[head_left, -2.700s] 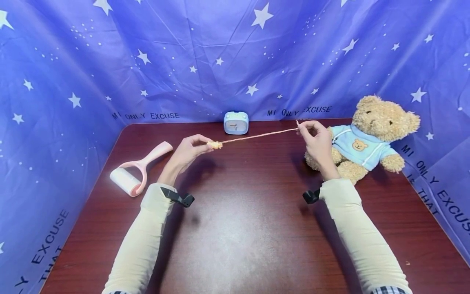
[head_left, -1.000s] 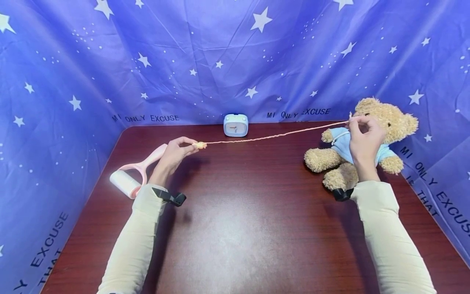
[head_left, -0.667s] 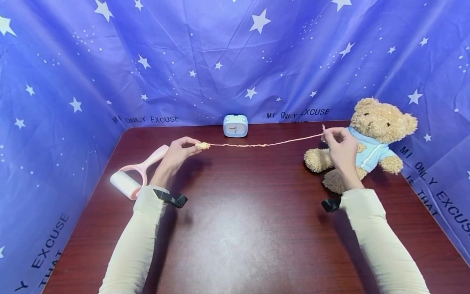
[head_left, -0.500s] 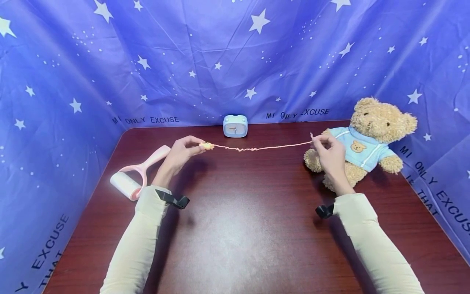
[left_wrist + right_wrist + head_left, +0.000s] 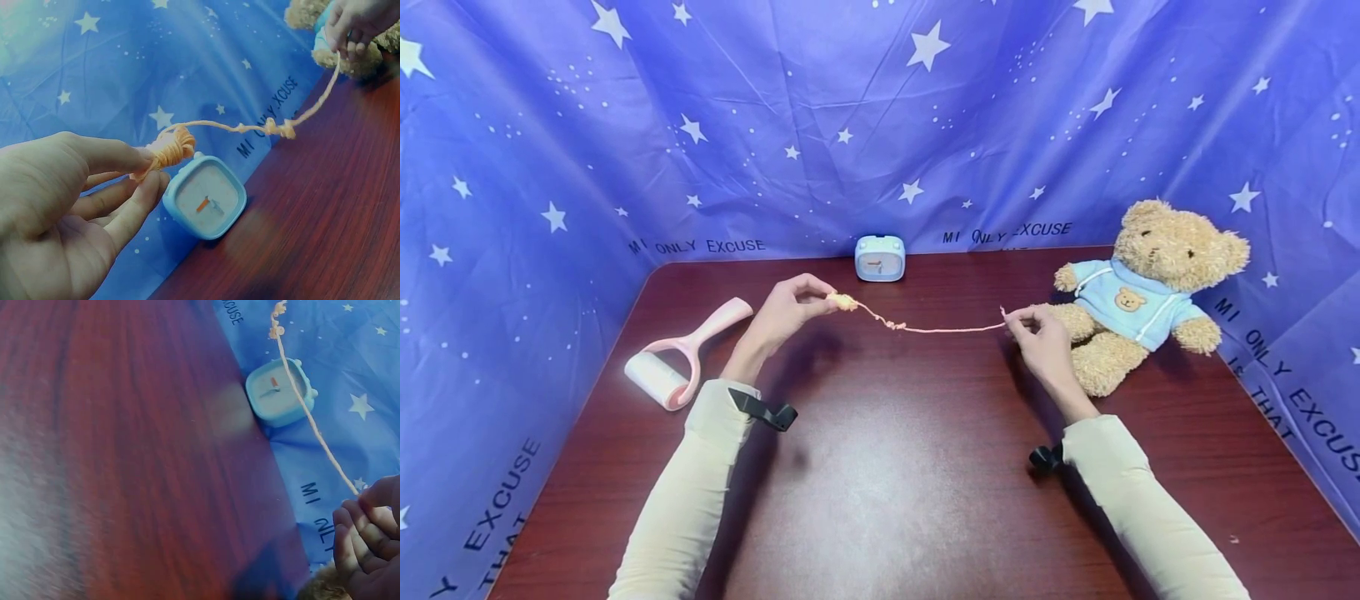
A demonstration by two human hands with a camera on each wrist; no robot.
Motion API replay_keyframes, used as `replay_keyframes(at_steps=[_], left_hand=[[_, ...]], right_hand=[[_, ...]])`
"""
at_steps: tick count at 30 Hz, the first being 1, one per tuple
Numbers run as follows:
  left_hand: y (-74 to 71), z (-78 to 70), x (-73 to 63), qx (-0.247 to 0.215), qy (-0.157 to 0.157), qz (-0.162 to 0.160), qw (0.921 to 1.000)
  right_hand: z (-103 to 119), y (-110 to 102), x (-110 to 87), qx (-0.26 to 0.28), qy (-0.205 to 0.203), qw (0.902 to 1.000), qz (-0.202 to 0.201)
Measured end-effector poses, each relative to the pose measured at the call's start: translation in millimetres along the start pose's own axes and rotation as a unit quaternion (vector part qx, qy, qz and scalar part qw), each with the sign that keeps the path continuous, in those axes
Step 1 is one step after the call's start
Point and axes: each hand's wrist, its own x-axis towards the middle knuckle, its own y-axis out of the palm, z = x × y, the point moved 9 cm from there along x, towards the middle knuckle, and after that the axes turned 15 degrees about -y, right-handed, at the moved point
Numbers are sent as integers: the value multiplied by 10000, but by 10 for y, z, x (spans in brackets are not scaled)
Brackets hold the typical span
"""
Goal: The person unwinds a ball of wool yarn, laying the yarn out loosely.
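Between thumb and fingertips my left hand (image 5: 784, 315) pinches a small wound bundle of peach-orange yarn (image 5: 172, 150). A single strand (image 5: 951, 331) leaves the bundle and sags through the air, with kinked, curly bits (image 5: 275, 128) partway along. My right hand (image 5: 1043, 342) pinches the strand's far end between thumb and forefinger; a short tip pokes up above the fingers. In the right wrist view the strand (image 5: 319, 440) runs from those fingertips up past the clock. The right hand is close to the teddy bear's leg in the head view.
A pale blue alarm clock (image 5: 880, 258) stands at the table's back edge. On the left lies a pink-handled lint roller (image 5: 662, 375). A teddy bear (image 5: 1138, 287) in a blue sweater sits at the right. A starry blue curtain (image 5: 820, 100) encloses the brown table (image 5: 880, 467).
My right hand has come left and down from in front of the bear, and the left hand has shifted slightly right. The strand, stretched nearly straight before, now sags with curls.
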Motion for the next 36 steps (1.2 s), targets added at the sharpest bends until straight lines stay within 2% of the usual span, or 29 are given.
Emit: replay_keyframes(at_steps=[5,11,17,23,29,36], left_hand=[[65,-43,-17,197,108,88,9997],[116,-58,-9,476,56,69,9988],[170,-103,-34,642,71,129,9978],[220,-139,-42,751,202,184,9968],[246,-166,-44,759,231,198,9967],[268,-176,-34,850,238,171,9960]], right_hand=[[-21,141,-68,-167,-66,9985,515],[-10,268,-132,-323,-206,9954,876],[32,309,-167,-519,-279,9930,1026],[79,348,-151,-488,-274,9930,1036],[278,404,-60,-55,-489,9954,826],[631,598,56,1098,-739,9881,779]])
